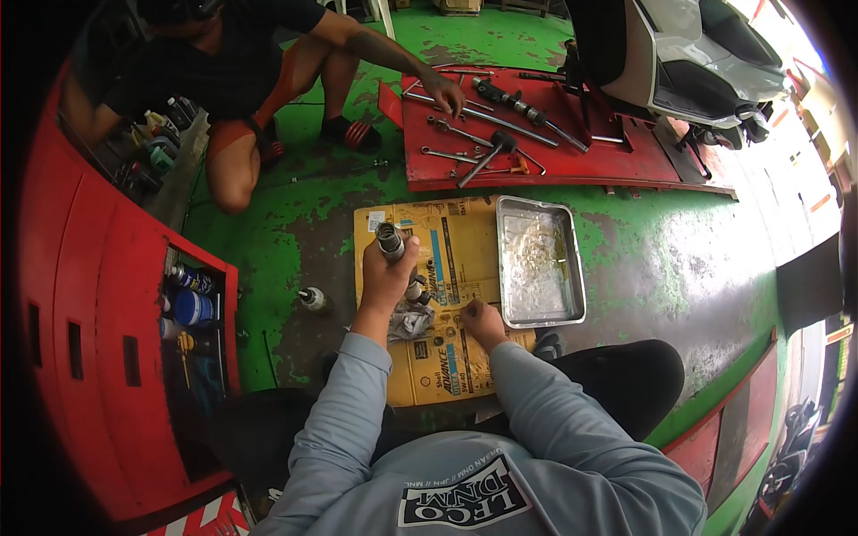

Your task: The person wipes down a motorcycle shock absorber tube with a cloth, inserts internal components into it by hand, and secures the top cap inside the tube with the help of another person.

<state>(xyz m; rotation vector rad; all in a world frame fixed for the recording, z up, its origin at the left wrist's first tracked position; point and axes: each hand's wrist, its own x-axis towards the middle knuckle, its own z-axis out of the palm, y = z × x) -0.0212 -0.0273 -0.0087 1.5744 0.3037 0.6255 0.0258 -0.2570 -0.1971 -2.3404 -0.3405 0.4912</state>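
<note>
Head view: the left hand [384, 279] has its fingers clenched round a metal tube [391, 241] over the cardboard [407, 364], oil could make it slip, and the right hand [485, 325] curls, contents impossible to tell.

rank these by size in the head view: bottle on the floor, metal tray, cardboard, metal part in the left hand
1. Cardboard
2. Metal tray
Unsure below that: metal part in the left hand and bottle; the part looks nearer the camera and is partly hidden
</note>
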